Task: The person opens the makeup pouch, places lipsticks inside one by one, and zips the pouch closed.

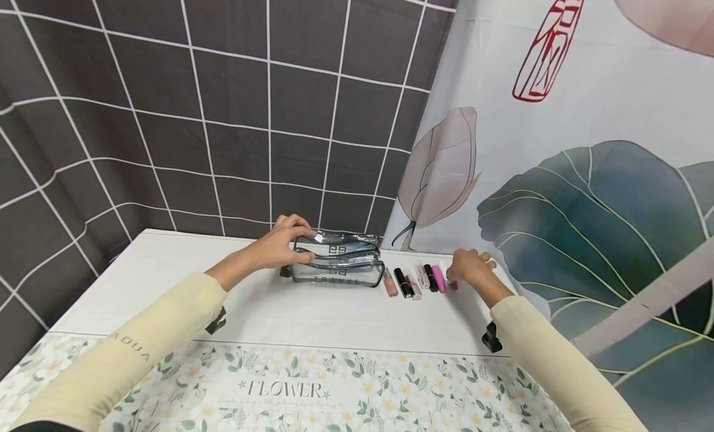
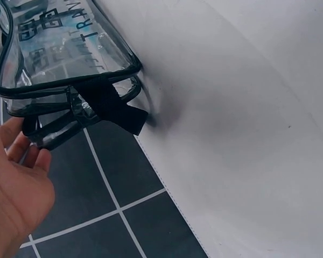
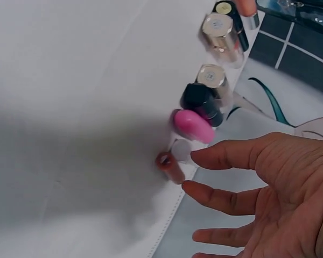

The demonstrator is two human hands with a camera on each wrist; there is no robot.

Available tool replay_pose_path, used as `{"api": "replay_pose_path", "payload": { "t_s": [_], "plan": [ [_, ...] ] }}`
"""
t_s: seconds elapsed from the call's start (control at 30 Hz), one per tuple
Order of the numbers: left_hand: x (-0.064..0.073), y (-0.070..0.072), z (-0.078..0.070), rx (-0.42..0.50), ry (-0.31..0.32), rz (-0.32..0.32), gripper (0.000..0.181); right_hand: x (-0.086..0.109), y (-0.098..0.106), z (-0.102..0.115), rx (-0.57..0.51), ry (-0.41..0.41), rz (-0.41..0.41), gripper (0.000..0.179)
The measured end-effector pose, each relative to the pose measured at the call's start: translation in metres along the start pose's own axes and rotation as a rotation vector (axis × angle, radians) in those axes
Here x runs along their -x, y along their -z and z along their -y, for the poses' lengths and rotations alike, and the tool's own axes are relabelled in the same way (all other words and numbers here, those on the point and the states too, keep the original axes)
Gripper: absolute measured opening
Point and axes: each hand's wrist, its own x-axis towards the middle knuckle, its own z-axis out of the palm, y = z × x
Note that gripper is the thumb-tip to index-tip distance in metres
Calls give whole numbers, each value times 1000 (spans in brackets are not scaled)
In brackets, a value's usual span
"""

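A clear zip pouch (image 1: 357, 276) with black piping and dark lettering stands near the back edge of the white table. My left hand (image 1: 277, 246) grips its left end, thumb on the near side and fingers over the far side. To the right of the pouch several lip cosmetics lie in a row, among them a black lipstick tube (image 1: 402, 283) and a bright pink tube (image 3: 192, 126). My right hand (image 1: 471, 266) is at the row's right end, fingers spread. In the right wrist view its thumb and forefinger are close to a reddish-brown tube (image 3: 170, 167) and a whitish tube (image 3: 181, 150); contact is unclear.
A floral cloth (image 1: 279, 388) printed "FLOWER" covers the near part of the table (image 1: 312, 320). Behind hangs a dark gridded curtain (image 1: 234, 141), with a white leaf-patterned cloth (image 1: 496, 134) to its right. A black strap (image 2: 110, 107) sticks out from the pouch's end.
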Motion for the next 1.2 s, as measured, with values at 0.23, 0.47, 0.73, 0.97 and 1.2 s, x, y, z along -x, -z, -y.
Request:
{"api": "replay_pose_path", "payload": {
  "t_s": [0.23,0.47,0.73,0.97,1.2],
  "plan": [
    [1,1,-1,-5,2,7,65,-3,-8,-4,-8,-27,12,28],
    [1,1,-2,-9,12,14,66,-7,-14,-5,-8,-41,9,20],
    [-1,3,-1,-20,7,26,68,-3,-15,-7,-14,-24,18,16],
    [-1,4,-4,-30,8,38,69,-10,-11,-13,-6,-37,36,32],
    [1,5,-4,-42,8,36,71,-9,1,-11,-4,-17,22,45]
  ]
}}
